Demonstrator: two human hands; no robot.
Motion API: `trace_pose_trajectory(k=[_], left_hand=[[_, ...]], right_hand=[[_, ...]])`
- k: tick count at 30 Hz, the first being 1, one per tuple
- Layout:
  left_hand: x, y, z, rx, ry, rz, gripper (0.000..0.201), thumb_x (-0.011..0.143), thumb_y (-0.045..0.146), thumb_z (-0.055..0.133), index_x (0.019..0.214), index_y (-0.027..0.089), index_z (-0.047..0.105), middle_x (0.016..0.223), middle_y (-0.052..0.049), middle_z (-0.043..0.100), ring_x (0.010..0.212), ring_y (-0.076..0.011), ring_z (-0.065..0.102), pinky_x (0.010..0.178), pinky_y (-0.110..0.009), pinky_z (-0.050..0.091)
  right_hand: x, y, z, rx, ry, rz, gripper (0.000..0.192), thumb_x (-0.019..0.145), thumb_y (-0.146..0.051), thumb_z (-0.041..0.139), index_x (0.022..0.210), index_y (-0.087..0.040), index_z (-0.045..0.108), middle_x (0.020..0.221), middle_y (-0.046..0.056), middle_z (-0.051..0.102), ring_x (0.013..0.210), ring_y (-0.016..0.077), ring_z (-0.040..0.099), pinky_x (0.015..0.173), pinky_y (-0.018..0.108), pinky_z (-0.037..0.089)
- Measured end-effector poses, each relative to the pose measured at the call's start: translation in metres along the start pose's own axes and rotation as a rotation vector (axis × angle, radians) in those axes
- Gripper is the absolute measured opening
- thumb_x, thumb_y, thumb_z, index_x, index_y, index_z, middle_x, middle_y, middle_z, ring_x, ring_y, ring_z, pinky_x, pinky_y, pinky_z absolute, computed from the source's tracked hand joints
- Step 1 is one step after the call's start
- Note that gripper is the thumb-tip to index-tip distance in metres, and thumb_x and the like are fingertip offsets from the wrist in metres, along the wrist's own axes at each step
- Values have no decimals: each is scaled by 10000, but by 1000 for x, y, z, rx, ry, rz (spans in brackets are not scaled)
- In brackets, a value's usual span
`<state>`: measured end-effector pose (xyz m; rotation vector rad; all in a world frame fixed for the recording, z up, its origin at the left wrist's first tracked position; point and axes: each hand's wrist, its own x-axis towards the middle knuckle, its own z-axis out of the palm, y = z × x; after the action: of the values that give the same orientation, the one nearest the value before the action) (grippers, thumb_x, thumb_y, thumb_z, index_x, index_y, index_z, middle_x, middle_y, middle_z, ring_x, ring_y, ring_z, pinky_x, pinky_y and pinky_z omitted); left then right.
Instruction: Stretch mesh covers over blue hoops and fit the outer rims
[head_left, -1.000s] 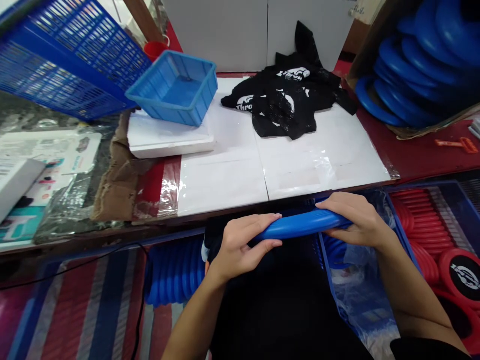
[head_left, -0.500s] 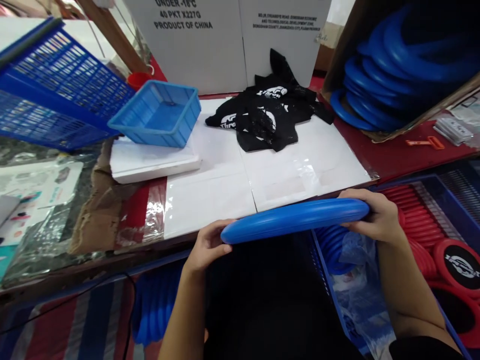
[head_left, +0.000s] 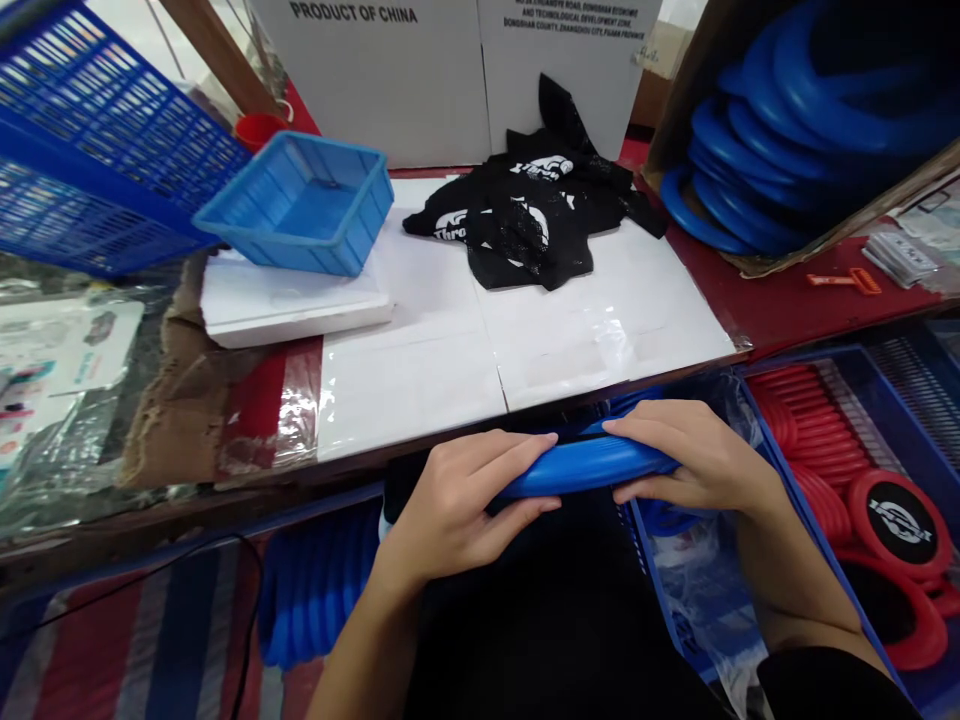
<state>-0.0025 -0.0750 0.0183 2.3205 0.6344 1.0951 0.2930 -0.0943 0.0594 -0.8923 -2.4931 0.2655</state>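
Both of my hands grip one blue ring (head_left: pixel 581 465) edge-on, just below the front edge of the table. My left hand (head_left: pixel 465 500) wraps its left end and my right hand (head_left: pixel 686 455) covers its right end, fingers over the top. The ring looks squeezed short between the hands. A pile of black printed cloth covers (head_left: pixel 529 215) lies at the back of the white table sheet (head_left: pixel 570 330), apart from my hands.
A small blue basket (head_left: pixel 300 200) rests on a white foam board (head_left: pixel 285 300) at left, beside a big blue crate (head_left: pixel 90 140). A cardboard box of blue rings (head_left: pixel 780 130) stands at right. Red rings (head_left: pixel 840 490) fill a blue bin at lower right; more blue rings (head_left: pixel 315 590) sit under the table.
Half a second ago the ring was stretched wide above the table edge. My hands have since come closer together and dropped lower, so the ring now looks short between them.
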Motion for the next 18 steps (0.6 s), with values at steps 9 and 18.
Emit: trace_pose_trajectory(k=[9, 18], left_hand=[[-12, -6, 9, 18, 136, -2, 370, 946, 243, 737, 1311, 203, 691, 1123, -108, 810, 916, -257, 793, 799, -363, 653], [-4, -8, 11, 196, 10, -16, 294, 975, 312, 713, 1218, 151, 676, 1037, -126, 805, 853, -269, 785, 749, -371, 641]], right_hand=[[3, -15, 21, -120, 121, 17, 415, 1060, -456, 577, 1335, -149, 624, 981, 117, 780, 810, 233, 730, 730, 357, 571], [19, -28, 33, -215, 19, 78, 438, 1074, -514, 548, 1220, -127, 693, 943, 101, 795, 774, 205, 729, 673, 319, 548]])
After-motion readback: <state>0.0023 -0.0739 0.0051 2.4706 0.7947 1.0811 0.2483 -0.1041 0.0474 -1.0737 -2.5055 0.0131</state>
